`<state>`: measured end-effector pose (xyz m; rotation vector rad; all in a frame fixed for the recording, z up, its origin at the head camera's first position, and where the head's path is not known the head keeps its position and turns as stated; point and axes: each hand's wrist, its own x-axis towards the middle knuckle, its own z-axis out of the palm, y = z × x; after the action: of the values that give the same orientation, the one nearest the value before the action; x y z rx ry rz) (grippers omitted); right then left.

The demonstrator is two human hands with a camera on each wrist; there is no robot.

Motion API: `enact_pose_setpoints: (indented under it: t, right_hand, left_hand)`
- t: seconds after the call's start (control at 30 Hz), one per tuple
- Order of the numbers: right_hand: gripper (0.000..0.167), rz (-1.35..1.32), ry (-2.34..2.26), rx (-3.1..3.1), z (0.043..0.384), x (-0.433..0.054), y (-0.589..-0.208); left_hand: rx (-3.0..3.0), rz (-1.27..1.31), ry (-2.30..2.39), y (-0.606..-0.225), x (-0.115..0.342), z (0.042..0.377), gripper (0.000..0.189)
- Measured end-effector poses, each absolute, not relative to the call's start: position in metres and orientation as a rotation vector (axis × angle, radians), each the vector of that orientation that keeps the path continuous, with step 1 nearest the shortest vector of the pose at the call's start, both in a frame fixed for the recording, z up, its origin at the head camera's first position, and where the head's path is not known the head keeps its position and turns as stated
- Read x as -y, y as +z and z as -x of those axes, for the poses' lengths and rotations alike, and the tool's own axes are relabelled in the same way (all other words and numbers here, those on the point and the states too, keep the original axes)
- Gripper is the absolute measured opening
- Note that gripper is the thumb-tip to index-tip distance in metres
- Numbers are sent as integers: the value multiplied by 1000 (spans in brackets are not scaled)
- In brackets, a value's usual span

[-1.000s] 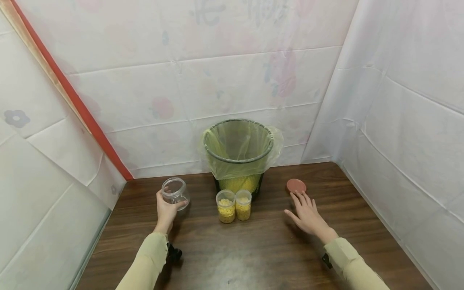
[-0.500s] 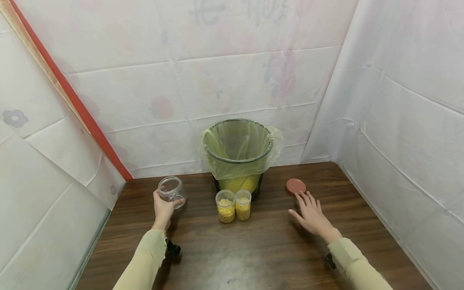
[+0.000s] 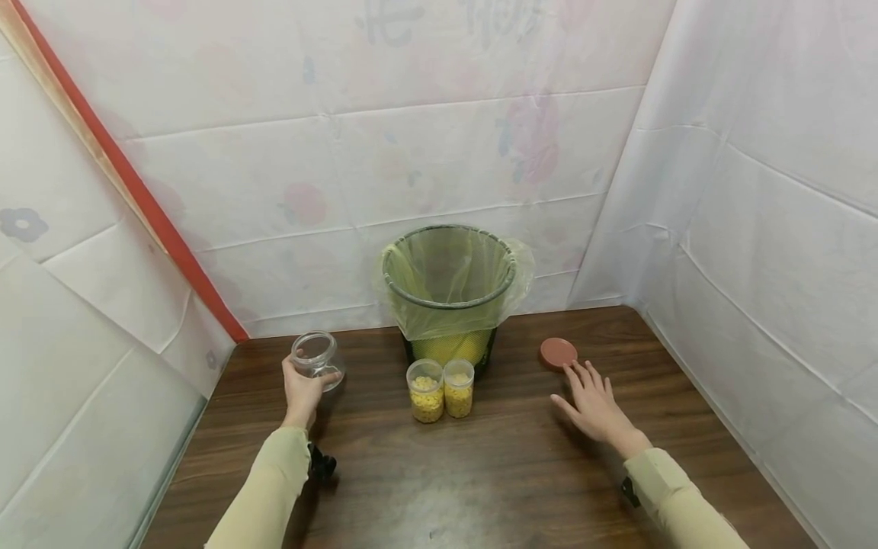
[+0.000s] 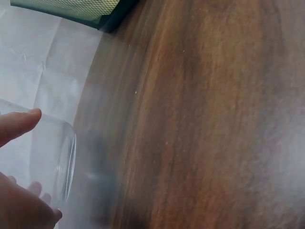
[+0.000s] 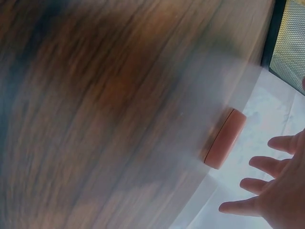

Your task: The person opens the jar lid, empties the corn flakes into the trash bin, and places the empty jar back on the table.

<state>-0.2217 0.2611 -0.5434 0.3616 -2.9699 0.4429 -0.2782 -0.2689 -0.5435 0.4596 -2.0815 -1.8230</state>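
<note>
On the left of the table, my left hand grips a clear, empty glass jar by its side, fingers behind and thumb in front. In the left wrist view the thumb and fingertips lie round the clear jar. My right hand is spread with fingers extended, just short of a round reddish-brown lid lying flat on the table. In the right wrist view a gap shows between the lid and the fingers.
Two clear tubs of yellow bits stand side by side at mid-table. Behind them is a mesh bin lined with a yellow-green bag. White sheets hang behind and on both sides of the wooden table.
My left hand has moved the jar left and slightly back. The right hand has shifted a little to the right, beside the lid, which stays put.
</note>
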Motion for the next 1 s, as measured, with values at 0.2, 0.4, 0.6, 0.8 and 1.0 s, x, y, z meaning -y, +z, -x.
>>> enact_pose_setpoints:
  t: [0.2,0.4,0.6,0.8,1.0]
  right_hand:
    - [74,-359,432,2963,223,-263,-543]
    - [75,-358,429,2970,223,-264,-544]
    - [74,-351,425,2977,225,-265,-543]
    - [74,-341,437,2973,225,-266,-543]
    - [75,-345,461,2978,224,-266,-543]
  left_hand:
    - [2089,-466,-1806,-545,274,284,97]
    - [2088,-506,-1790,-546,276,289,96]
    - [2094,-535,-1794,-547,279,292,99]
    - [2114,-555,-1805,-545,281,293,99]
    - [2127,-547,-1818,-546,283,294,98]
